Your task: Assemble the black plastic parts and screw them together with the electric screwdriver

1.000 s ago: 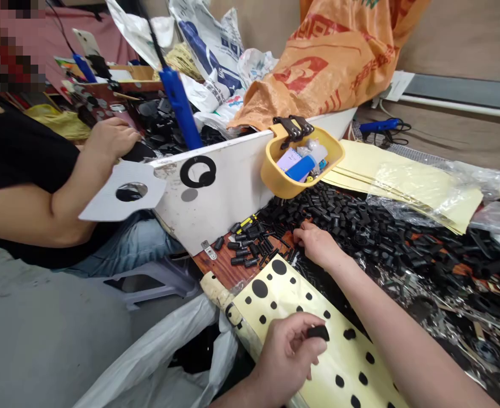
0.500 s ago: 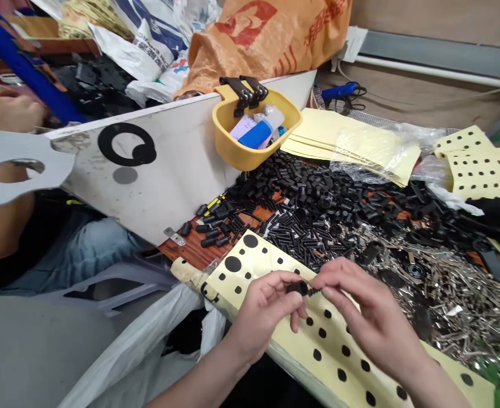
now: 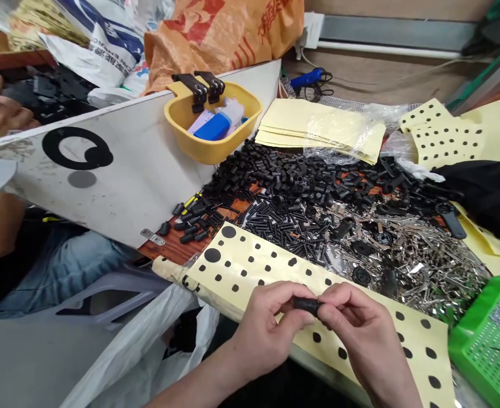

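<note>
Between the thumb and fingers of my left hand (image 3: 270,317) is a short black plastic sleeve (image 3: 304,305), held sideways. My right hand (image 3: 355,317) pinches at the sleeve's right end, where a thin black spring went in. The spring is now hidden by the sleeve and my fingertips. Both hands are above a pale yellow sheet with black dots (image 3: 270,275). Beyond it lies a pile of black springs (image 3: 270,224), with a heap of black plastic sleeves (image 3: 250,167) farther back.
Small metal parts (image 3: 432,272) are heaped at right, near a green basket (image 3: 470,340). A yellow bin (image 3: 211,150) hangs on the white divider panel (image 3: 148,158). A co-worker's hand (image 3: 3,110) shows at far left. Yellow sheets (image 3: 283,122) lie at the back.
The spring, seen before partly outside the sleeve's end, is no longer visible, and my hands have come together at the sleeve. The view has swung right, bringing in the green basket.
</note>
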Motion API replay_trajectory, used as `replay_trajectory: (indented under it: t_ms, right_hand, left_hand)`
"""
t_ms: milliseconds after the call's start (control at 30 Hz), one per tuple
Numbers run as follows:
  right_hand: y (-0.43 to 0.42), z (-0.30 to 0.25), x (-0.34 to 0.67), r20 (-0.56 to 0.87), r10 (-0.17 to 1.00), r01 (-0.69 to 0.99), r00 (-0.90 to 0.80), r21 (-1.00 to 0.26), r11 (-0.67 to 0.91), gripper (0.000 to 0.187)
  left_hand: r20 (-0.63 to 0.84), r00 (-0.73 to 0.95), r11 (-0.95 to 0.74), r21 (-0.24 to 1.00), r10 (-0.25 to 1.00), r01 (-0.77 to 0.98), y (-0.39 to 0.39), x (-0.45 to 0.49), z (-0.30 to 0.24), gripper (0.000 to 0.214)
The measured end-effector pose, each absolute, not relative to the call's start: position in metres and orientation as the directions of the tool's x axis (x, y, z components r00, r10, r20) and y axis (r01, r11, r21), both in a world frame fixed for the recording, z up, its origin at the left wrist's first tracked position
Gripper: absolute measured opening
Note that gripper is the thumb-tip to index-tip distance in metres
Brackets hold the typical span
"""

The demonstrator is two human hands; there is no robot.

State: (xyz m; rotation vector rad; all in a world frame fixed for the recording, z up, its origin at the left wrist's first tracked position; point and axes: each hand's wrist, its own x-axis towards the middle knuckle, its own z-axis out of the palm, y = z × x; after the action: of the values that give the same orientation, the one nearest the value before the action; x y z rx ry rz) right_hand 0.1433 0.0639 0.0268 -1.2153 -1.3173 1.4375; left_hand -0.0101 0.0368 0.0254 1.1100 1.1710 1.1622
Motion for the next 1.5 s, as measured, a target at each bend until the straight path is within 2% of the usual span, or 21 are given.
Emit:
replay_trajectory:
  t_ms: [100, 167, 233, 333, 433, 500, 567, 667, 767, 867, 1033, 1133, 1233, 1367, 1500]
  right_hand:
    - [0.061, 0.032, 0.148, 0.026, 0.976, 0.054, -0.217, -0.998, 0.039, 0.015]
    - [0.059, 0.036, 0.149, 0.1, 0.968, 0.058, -0.232, -0.991, 0.116, 0.014]
    - [0.059, 0.039, 0.15, 0.094, 0.967, 0.045, -0.237, -0.993, 0.107, 0.015]
    - [0.057, 0.036, 0.149, -0.005, 0.976, 0.004, -0.219, -1.0, -0.004, 0.016]
    - [0.053, 0.031, 0.148, -0.019, 0.977, -0.056, -0.212, -0.998, -0.032, 0.015]
    - [0.05, 0.029, 0.148, 0.079, 0.977, -0.049, -0.196, -0.996, 0.071, 0.013]
    - [0.049, 0.03, 0.15, 0.231, 0.953, -0.012, -0.194, -0.972, 0.233, 0.012]
    - [0.052, 0.035, 0.154, 0.431, 0.853, 0.015, -0.296, -0.89, 0.455, 0.016]
    - [0.055, 0.039, 0.157, 0.487, 0.774, 0.01, -0.405, -0.844, 0.536, 0.017]
    - [0.056, 0.039, 0.155, 0.434, 0.834, 0.033, -0.34, -0.881, 0.472, 0.015]
    - [0.048, 0.028, 0.147, 0.247, 0.957, 0.019, -0.15, -0.968, 0.252, 0.008]
    - [0.042, 0.02, 0.148, 0.189, 0.979, 0.083, -0.079, -0.977, 0.195, 0.006]
    - [0.043, 0.017, 0.151, 0.043, 0.995, 0.082, -0.093, -0.995, 0.051, 0.01]
    - [0.051, 0.021, 0.156, -0.198, 0.959, 0.021, -0.2, -0.98, -0.198, 0.024]
    - [0.057, 0.028, 0.16, -0.281, 0.898, 0.081, -0.338, -0.96, -0.27, 0.029]
  left_hand:
    - [-0.079, 0.082, 0.083, 0.996, 0.994, -0.046, 0.034, -0.008, 0.029, 0.014]
    - [-0.025, 0.1, 0.023, 0.999, 0.995, 0.024, 0.033, -0.007, 0.032, 0.013]
    - [0.079, 0.097, -0.092, 0.987, 0.992, 0.135, 0.032, -0.007, 0.034, 0.013]
    - [0.269, 0.099, -0.286, 0.912, 0.958, 0.294, 0.03, -0.006, 0.035, 0.015]
    - [0.376, 0.097, -0.386, 0.866, 0.922, 0.318, 0.029, -0.005, 0.036, 0.017]
    - [0.308, 0.086, -0.32, 0.91, 0.947, 0.263, 0.03, -0.004, 0.039, 0.014]
    - [0.157, 0.095, -0.172, 0.968, 0.983, 0.183, 0.03, -0.005, 0.042, 0.011]
    - [-0.102, 0.182, 0.096, 0.994, 0.978, 0.044, 0.032, -0.008, 0.046, 0.012]
    - [-0.248, 0.266, 0.265, 0.964, 0.932, -0.03, 0.032, -0.01, 0.046, 0.016]
    - [-0.194, 0.238, 0.202, 0.979, 0.952, -0.009, 0.031, -0.011, 0.046, 0.015]
    - [0.107, 0.119, -0.13, 0.971, 0.987, 0.202, 0.031, -0.005, 0.042, 0.012]
    - [0.177, 0.081, -0.192, 0.948, 0.981, 0.254, 0.033, 0.0, 0.035, 0.015]
    - [0.206, 0.079, -0.219, 0.94, 0.975, 0.26, 0.034, 0.001, 0.031, 0.015]
    - [0.246, 0.099, -0.263, 0.93, 0.964, 0.255, 0.033, 0.0, 0.031, 0.014]
    - [0.291, 0.091, -0.305, 0.905, 0.952, 0.297, 0.031, -0.002, 0.032, 0.013]
